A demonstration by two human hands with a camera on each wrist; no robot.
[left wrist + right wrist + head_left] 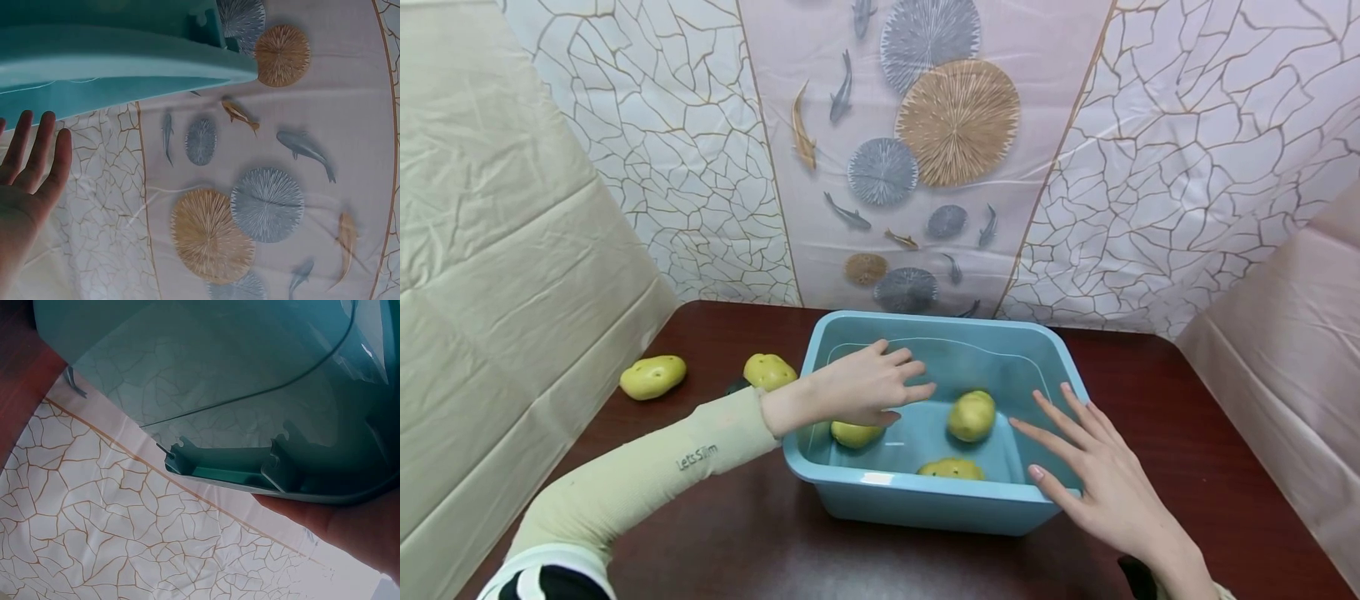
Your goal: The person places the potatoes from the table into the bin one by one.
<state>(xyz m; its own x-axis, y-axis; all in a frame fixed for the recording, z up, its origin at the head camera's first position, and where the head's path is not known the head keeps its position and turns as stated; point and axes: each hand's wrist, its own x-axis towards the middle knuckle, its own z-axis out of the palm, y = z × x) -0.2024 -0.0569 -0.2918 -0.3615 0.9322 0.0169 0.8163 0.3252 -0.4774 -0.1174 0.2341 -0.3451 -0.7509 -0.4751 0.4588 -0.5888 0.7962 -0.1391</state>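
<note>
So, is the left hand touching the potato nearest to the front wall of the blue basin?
Apart. The head view shows bare floor of the blue basin between the left hand and that potato.

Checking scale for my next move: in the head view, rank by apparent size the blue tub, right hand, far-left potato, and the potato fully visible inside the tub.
1. Blue tub
2. Right hand
3. Far-left potato and tub potato: too alike to rank
</note>
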